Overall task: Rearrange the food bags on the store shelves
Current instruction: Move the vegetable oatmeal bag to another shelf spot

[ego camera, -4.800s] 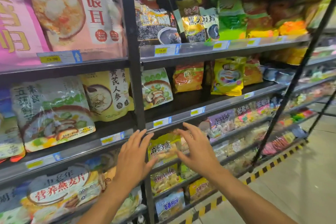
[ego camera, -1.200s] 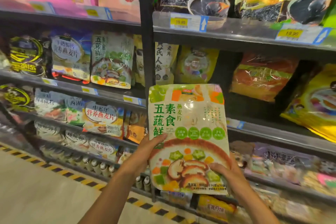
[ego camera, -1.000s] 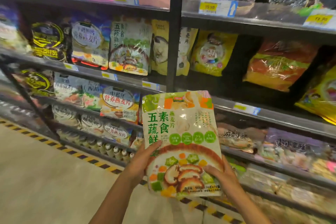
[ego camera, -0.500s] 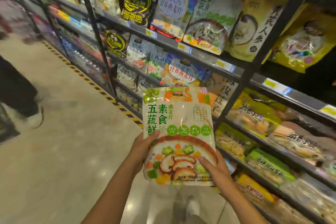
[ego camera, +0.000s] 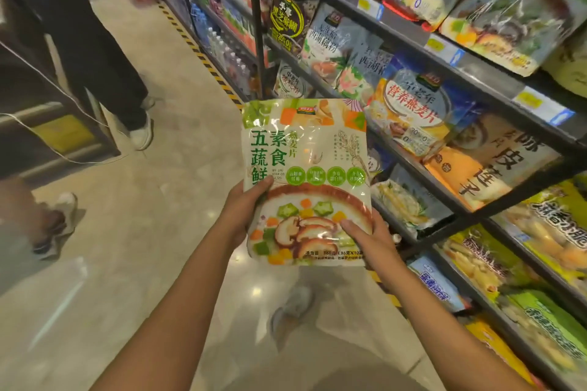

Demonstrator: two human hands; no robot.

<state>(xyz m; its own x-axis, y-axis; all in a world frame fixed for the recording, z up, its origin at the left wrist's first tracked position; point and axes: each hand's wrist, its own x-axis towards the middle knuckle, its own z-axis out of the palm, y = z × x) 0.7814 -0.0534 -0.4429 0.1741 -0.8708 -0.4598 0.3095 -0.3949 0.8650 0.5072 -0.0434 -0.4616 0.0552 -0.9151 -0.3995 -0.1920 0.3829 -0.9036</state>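
Glossy white-green bag [ego camera: 305, 149] held upright above the floor [ego camera: 143, 232], near the shelves [ego camera: 413, 38]. Clasped low on both edges: left hand [ego camera: 241, 213] and right hand [ego camera: 371, 241], each with thumb on the front, fingers curled behind, mostly hidden.

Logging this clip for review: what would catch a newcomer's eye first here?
The white-and-green food bag, mid-frame, held upright by the left hand and right hand at its lower sides. Crowded shelves of bright bags run along the right; a bystander's dark trousers stand upper left.
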